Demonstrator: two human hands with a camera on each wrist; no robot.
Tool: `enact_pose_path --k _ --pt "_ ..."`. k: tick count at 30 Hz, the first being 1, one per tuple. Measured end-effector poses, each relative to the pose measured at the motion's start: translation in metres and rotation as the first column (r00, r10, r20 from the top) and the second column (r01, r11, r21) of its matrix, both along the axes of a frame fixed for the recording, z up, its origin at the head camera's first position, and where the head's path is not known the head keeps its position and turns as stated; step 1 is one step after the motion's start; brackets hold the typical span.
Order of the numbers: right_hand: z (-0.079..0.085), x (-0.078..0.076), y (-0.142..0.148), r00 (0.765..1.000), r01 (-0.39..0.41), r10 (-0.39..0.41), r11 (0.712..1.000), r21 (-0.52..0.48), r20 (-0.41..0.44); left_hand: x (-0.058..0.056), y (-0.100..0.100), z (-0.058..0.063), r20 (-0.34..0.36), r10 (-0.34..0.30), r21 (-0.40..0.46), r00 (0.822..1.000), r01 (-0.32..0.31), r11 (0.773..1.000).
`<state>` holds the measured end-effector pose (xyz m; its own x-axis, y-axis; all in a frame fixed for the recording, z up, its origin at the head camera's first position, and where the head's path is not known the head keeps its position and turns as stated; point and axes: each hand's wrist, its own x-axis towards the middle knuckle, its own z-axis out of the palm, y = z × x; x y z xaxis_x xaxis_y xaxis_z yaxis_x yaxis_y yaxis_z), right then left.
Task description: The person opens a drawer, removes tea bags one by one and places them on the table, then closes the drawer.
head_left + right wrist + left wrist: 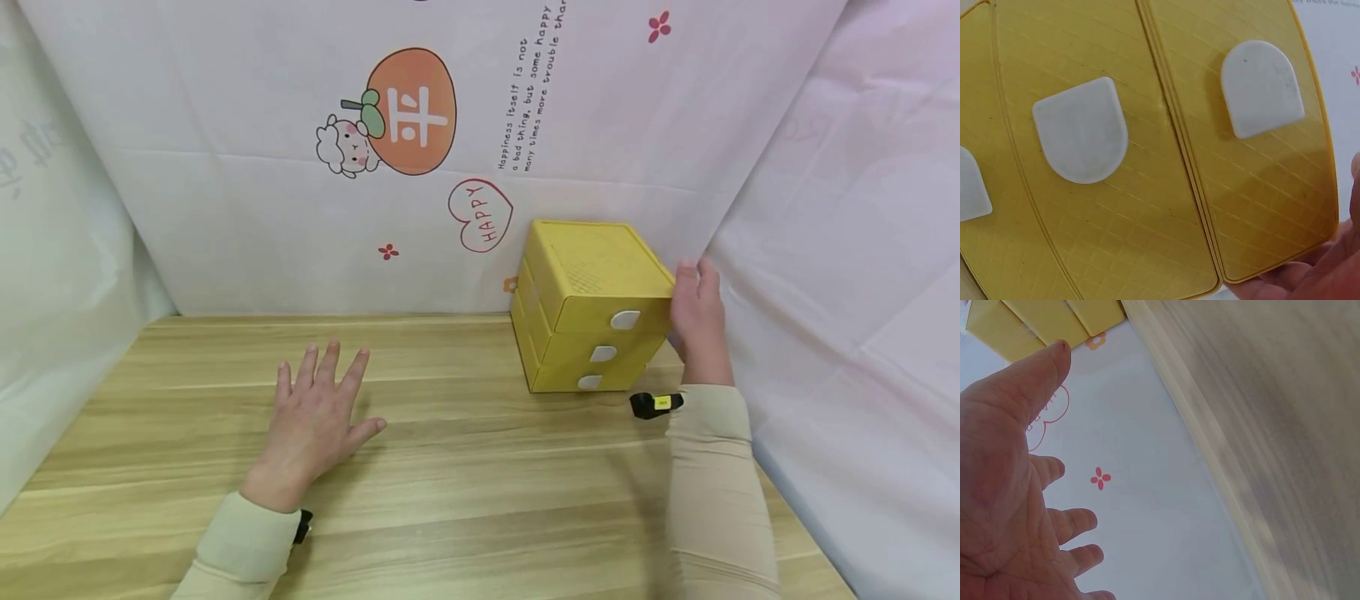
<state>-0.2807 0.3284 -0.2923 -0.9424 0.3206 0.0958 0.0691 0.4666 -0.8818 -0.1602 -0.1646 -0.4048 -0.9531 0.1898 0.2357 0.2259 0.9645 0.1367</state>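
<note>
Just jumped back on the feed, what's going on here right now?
A person's right hand is at the right side of a yellow drawer unit, its fingers against the side near the top. The three drawers look closed, with white tabs on their fronts. The left hand is spread over the wooden table, holding nothing.

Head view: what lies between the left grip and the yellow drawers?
Nothing but bare wooden table separates the left grip and yellow drawers in the head view.
</note>
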Motion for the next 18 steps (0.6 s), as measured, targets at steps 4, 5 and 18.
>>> enact_pose_path --k 4,5,18 --pt "0.001 -0.004 0.005 0.998 -0.006 0.015 0.989 -0.147 0.061 0.000 0.000 0.000 -0.003 0.000 0.001 1.000 0.000 1.000" --pt "0.001 -0.005 0.006 0.997 -0.003 0.016 0.984 -0.176 0.073 0.000 0.000 0.000 -0.003 0.000 0.001 1.000 0.000 1.000" --pt "-0.004 -0.013 0.013 0.986 -0.008 0.064 0.938 -0.347 0.153 0.000 0.000 0.000 -0.003 0.004 -0.007 1.000 -0.004 1.000"
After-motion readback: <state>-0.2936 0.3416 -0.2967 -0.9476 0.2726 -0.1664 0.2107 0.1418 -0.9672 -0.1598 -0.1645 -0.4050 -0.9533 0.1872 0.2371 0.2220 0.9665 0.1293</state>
